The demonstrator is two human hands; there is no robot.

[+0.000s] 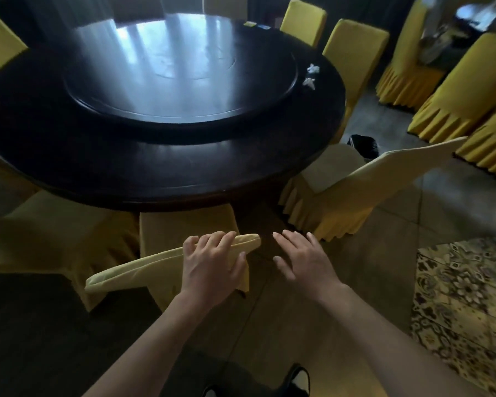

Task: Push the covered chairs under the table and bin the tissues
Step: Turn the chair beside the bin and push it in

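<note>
Left hand (212, 267) on chair back (166, 262) — dark round table (184, 173), tiled floor (384, 224)

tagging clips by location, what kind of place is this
Probably a restaurant banquet room: a big round table with a lazy Susan, ringed by yellow-covered chairs, with more chairs stacked at the right.

Left hand (212, 266) gripping top of chair (166, 262) at table (155, 173), right hand (304, 260) spread open beside it, two tissues (311, 75) on far rim.
</note>
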